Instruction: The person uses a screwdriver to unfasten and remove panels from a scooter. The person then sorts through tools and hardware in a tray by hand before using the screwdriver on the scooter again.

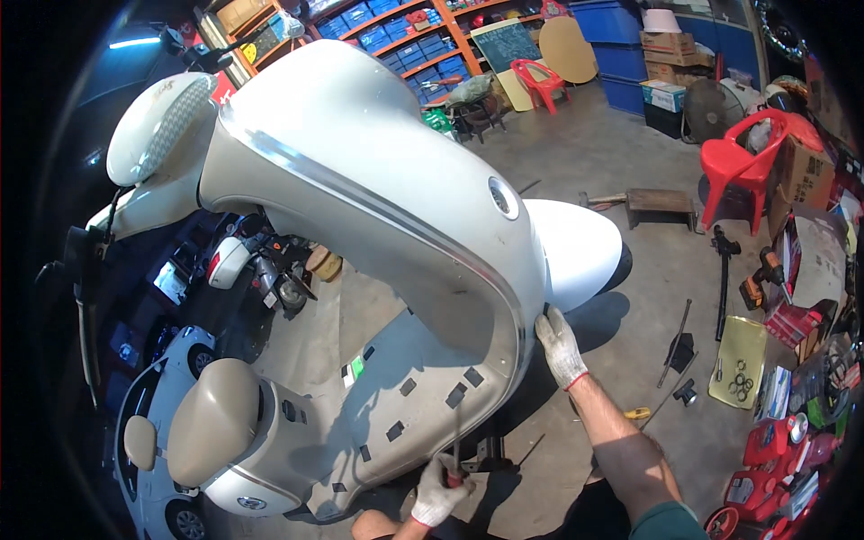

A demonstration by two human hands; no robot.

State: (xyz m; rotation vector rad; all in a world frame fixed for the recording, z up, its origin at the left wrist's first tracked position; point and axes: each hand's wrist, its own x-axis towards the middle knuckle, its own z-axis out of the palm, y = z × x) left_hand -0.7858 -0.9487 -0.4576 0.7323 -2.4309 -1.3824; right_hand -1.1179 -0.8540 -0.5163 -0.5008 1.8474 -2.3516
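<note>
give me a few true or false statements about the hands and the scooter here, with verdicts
1. The right hand in a white knitted glove rests on the edge of the cream scooter's front leg shield. True.
2. The left hand is bare. False: it wears a white glove too.
3. The left hand grips a red-handled tool at the scooter's floorboard. True.
4. The two plastic chairs on the concrete floor are blue. False: they are red.
5. The tan scooter seat lies at lower left. True.
</note>
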